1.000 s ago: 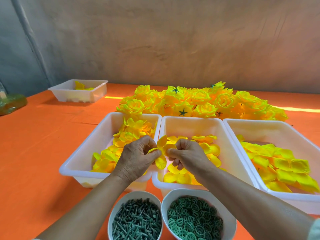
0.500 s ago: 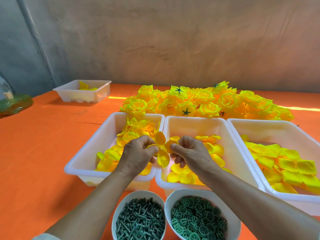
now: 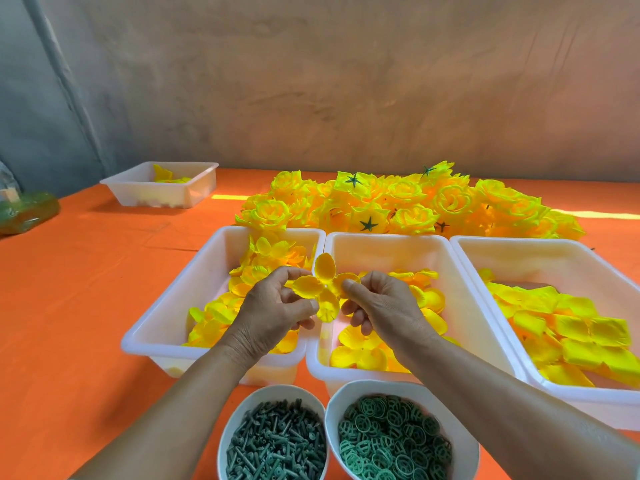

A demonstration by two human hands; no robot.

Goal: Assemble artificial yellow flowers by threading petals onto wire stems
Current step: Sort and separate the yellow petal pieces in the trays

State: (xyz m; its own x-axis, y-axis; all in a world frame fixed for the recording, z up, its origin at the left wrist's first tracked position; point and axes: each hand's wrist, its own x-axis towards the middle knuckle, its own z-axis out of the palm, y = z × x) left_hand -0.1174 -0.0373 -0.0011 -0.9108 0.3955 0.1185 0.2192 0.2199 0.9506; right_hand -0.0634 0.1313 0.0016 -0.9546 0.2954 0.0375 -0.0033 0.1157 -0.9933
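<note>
A yellow four-lobed petal piece [image 3: 323, 287] is spread flat in the air above the seam between the left tray [image 3: 166, 327] and the middle tray [image 3: 388, 244]. My left hand [image 3: 273, 313] pinches its left and lower lobes. My right hand [image 3: 377, 303] pinches its right lobe between thumb and forefinger. Any stem under the petal piece is hidden by my fingers. Both trays hold loose yellow petals.
A third tray [image 3: 554, 251] at right holds larger yellow petals. Finished yellow flowers [image 3: 408, 206] are heaped behind the trays. Two white bowls in front hold dark green stems [image 3: 277, 445] and green rings [image 3: 391, 441]. A small tray [image 3: 162, 192] stands far left on the orange cloth.
The petal piece has opened out from a bunched cluster into a flat four-lobed shape, and both hands have lifted it slightly and drawn a little apart.
</note>
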